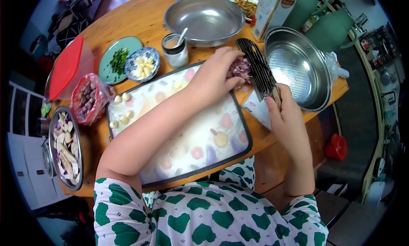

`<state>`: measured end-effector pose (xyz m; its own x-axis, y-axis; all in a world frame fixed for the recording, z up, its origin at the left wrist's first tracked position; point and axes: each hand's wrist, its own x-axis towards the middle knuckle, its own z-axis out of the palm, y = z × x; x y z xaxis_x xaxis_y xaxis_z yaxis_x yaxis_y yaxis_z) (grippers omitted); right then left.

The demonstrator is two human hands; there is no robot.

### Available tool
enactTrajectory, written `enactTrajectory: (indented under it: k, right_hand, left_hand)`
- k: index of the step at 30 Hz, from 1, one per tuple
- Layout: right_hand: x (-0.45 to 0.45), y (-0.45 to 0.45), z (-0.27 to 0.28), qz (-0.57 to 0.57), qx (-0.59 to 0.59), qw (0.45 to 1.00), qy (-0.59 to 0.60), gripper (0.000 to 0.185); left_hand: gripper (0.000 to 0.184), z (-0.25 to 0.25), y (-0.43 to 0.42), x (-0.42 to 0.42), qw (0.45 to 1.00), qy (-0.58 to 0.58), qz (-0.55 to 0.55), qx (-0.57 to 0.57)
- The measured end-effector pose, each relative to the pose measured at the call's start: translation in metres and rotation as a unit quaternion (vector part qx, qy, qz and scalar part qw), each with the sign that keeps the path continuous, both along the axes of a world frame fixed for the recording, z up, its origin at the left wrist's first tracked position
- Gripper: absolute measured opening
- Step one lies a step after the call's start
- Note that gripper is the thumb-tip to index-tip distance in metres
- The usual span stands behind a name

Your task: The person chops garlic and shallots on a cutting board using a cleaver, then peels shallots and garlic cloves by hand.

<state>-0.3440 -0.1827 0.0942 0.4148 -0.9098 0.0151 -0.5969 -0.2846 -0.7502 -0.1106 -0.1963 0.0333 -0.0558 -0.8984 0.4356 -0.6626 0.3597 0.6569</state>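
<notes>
My left hand [220, 72] reaches across the cutting board [187, 143], its fingers curled round a heap of chopped purple shallot [239, 70] at the board's far right corner. In my right hand [284, 112] is a kitchen knife [257, 69], gripped by its wooden handle. Its broad dark blade stands against the right side of the shallot, facing my left fingers. Several peeled garlic cloves [124, 118] lie on the board's left part. Just right of the knife sits a shiny steel pan [313, 103].
Behind the board are a large steel bowl [204, 18], a jar with a spoon [175, 54], a patterned bowl [142, 77] of garlic and a green plate [106, 73] of chopped greens. At left are a bag of purple bulbs [87, 97] and a steel bowl of sliced eggplant [66, 148].
</notes>
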Motion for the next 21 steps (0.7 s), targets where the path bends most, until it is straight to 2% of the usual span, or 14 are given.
enactTrajectory:
  k: [1, 2, 5, 9, 10, 11, 14, 18, 19, 21]
  right_hand:
    - [0.004, -0.002, 0.001, -0.009, -0.055, 0.998, 0.03, 0.031]
    - [0.007, -0.004, -0.001, -0.014, -0.06, 0.998, 0.031, 0.031]
    - [0.009, -0.005, -0.007, -0.028, -0.054, 0.998, 0.023, 0.03]
    - [0.01, -0.007, -0.011, -0.034, -0.019, 0.998, -0.041, 0.03]
    - [0.009, -0.01, -0.016, -0.031, 0.001, 0.997, -0.071, 0.03]
    - [0.008, -0.011, -0.017, -0.031, 0.029, 0.994, -0.104, 0.031]
    - [0.007, -0.013, -0.013, -0.044, 0.13, 0.969, -0.205, 0.033]
    - [0.007, -0.007, -0.01, -0.08, 0.123, 0.952, -0.267, 0.038]
    - [0.005, -0.006, -0.01, -0.075, 0.122, 0.953, -0.266, 0.036]
    - [0.007, 0.001, -0.011, -0.053, 0.096, 0.96, -0.256, 0.035]
  left_hand:
    - [0.057, -0.004, -0.008, -0.001, 0.998, -0.047, 0.008, -0.03]
    - [0.059, -0.008, -0.011, 0.001, 0.998, -0.054, -0.01, 0.013]
    - [0.051, -0.005, -0.009, -0.003, 0.983, -0.167, 0.065, -0.043]
    - [0.056, -0.008, -0.003, -0.011, 0.998, -0.039, 0.042, -0.028]
    - [0.061, -0.003, 0.0, -0.015, 0.999, -0.033, 0.022, -0.029]
    - [0.069, -0.005, 0.004, -0.019, 0.992, -0.12, 0.025, -0.036]
    - [0.086, -0.013, 0.005, -0.024, 0.981, -0.191, 0.004, -0.043]
    - [0.098, -0.035, -0.007, -0.016, 0.971, -0.185, 0.151, -0.028]
    - [0.073, -0.028, -0.009, -0.011, 0.962, -0.198, 0.173, -0.069]
    - [0.042, 0.006, 0.002, 0.012, 0.969, -0.181, 0.117, -0.119]
